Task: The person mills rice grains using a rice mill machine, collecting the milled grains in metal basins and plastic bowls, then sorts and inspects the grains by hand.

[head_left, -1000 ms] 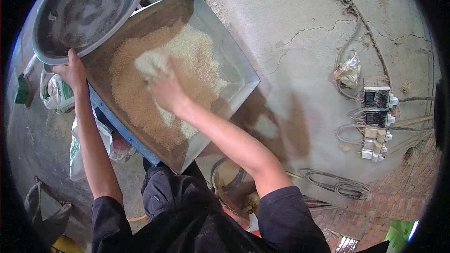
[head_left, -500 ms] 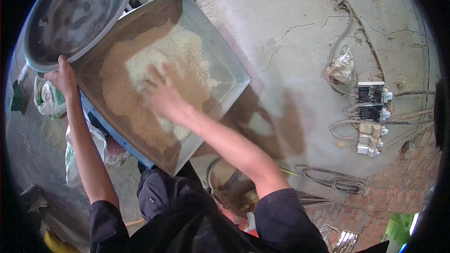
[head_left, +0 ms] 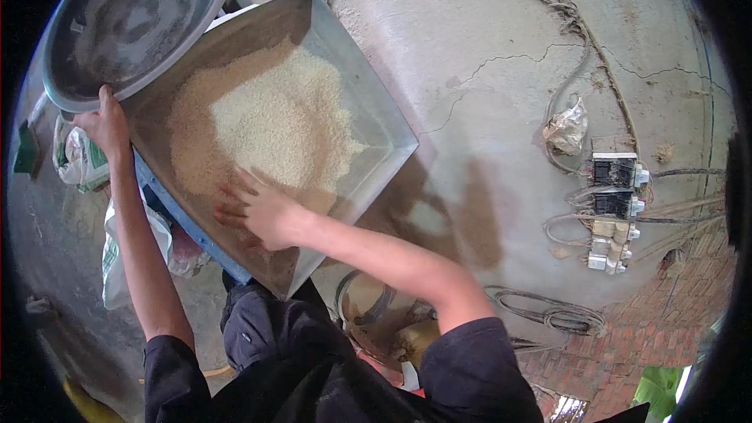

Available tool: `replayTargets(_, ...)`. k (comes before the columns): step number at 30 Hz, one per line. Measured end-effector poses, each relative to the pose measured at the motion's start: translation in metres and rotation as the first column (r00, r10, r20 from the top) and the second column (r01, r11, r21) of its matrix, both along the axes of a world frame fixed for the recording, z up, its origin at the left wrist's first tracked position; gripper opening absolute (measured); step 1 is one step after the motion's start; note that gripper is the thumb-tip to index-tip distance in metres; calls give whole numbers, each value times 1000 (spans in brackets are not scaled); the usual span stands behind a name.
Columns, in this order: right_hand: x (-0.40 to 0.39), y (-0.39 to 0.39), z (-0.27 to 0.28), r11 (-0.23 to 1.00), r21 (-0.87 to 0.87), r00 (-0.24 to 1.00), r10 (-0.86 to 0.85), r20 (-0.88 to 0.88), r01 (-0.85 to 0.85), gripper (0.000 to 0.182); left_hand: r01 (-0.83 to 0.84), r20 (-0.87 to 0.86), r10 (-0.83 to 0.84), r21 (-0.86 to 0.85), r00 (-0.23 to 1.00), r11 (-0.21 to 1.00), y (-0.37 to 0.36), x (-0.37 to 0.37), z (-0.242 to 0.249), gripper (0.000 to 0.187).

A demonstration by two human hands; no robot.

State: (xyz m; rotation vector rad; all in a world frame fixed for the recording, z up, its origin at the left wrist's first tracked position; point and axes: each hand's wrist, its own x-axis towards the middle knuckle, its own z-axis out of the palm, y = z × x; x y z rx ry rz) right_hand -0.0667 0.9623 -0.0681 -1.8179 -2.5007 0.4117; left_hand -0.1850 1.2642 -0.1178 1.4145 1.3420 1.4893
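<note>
A square metal hopper (head_left: 368,129) holds a spread heap of pale grain (head_left: 262,129). My right hand (head_left: 262,211) lies on the lower part of the heap, fingers spread and pointing left, with nothing gripped. At the upper left, my left hand (head_left: 106,127) grips the near rim of a wide metal basin (head_left: 137,27), thumb up over the edge and fingers hidden beneath. The basin is tilted beside the hopper's left edge, with only dark stains or residue visible inside.
A blue frame (head_left: 184,231) runs under the hopper's near left side. White sacks (head_left: 82,157) lie at the left. On the right are electrical switches (head_left: 612,204), a plastic bag (head_left: 565,127) and coiled cables (head_left: 568,315), with brickwork (head_left: 627,345) below.
My right hand has moved down the hopper toward its near side, and more of the heap shows. My left hand still holds the basin. The view has shifted slightly.
</note>
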Motion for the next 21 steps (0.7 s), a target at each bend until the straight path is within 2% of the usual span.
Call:
replayTargets(1, 2, 1, 3, 1000, -1, 1000, -5, -9, 5, 35, -56, -88, 51, -50, 995, 997, 5, -2, -7, 45)
replayTargets(2, 13, 6, 6, 985, -169, 954, 88, 286, -40, 34, -108, -171, 91, -92, 981, 990, 9, 0, -11, 51)
replayTargets(3, 28, 14, 15, 939, -341, 813, 229, 536, -40, 33, -107, -170, 90, -91, 981, 990, 11, 2, -11, 51)
replayTargets(4, 48, 16, 9, 989, -118, 835, 142, 532, -92, 29, -90, -170, 69, -118, 983, 989, 11, 0, -11, 54)
replayTargets(5, 55, 21, 0, 989, -117, 838, 138, 528, -90, 29, -66, -175, 40, -144, 984, 987, 11, -2, -10, 56)
replayTargets(7, 60, 35, -2, 959, -242, 768, 44, 639, 147, 27, -35, -141, 16, -130, 990, 991, 18, -4, -21, 57)
replayTargets(8, 56, 35, 1, 959, -244, 771, 45, 636, 145, 27, -10, -109, -3, -120, 994, 993, 23, -6, -29, 58)
replayTargets(10, 43, 34, 30, 952, -99, 839, -201, 506, 288, 28, 2, -84, -12, -125, 996, 992, 24, -3, -32, 59)
replayTargets(11, 36, 24, 29, 953, -110, 844, -194, 500, 284, 28, 14, -64, -22, -121, 998, 993, 26, -4, -34, 59)
replayTargets(13, 25, 1, 17, 998, -48, 986, -22, 168, 30, 32, -29, -108, 18, -103, 994, 994, 23, -4, -28, 59)
replayTargets(14, 32, -5, 7, 998, -49, 987, -16, 163, 24, 32, -56, -129, 46, -76, 991, 996, 19, -1, -23, 60)
replayTargets(16, 51, -13, -6, 985, -140, 939, -48, 341, 101, 26, -54, -136, 39, -112, 990, 992, 5, 4, -2, 60)
replayTargets(17, 62, -8, -9, 985, -142, 938, -47, 344, 101, 26, -68, -135, 49, -142, 990, 988, 1, 5, 5, 60)
replayTargets(19, 70, 5, -3, 923, -205, 829, -174, 531, 326, 40, -86, -147, 66, -129, 987, 988, 4, 2, -4, 60)
replayTargets(20, 70, 8, 5, 922, -199, 827, -183, 532, 333, 40, -99, -151, 82, -113, 985, 989, 8, 5, -8, 61)
replayTargets(21, 64, 15, 27, 862, -262, 859, -308, 410, 434, 39, -94, -147, 77, -111, 986, 989, 6, 6, -4, 61)
